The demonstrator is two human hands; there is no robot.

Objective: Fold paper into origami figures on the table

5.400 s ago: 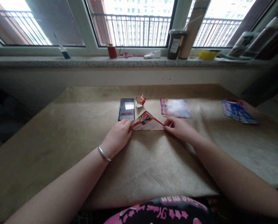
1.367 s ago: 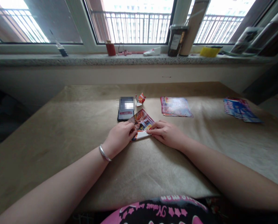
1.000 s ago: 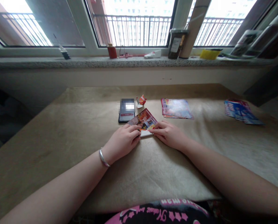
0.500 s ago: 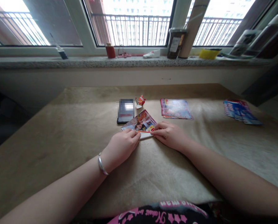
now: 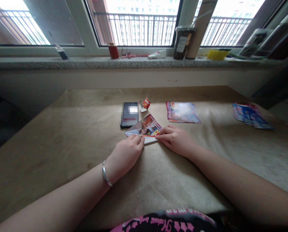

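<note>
Folded paper (image 5: 145, 127) is laid flat on table (image 5: 62, 135), just this side of phone (image 5: 129, 113), touching it. Its near edge is held down by left hand (image 5: 125, 154), fingers curled together, tips pressed on it. Right corner is pinned by right hand (image 5: 176, 140), fingers together. Small folded scrap (image 5: 145, 103) is seen beside phone, sheet stack (image 5: 182, 112) well apart to the right

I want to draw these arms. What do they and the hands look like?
Both arms are bare, no sleeves or gloves in sight. The left hand has a thin, shiny silver metal bangle round its wrist. The right hand shows no bracelet or ring. A black top with pink lettering peeks in below.
</note>
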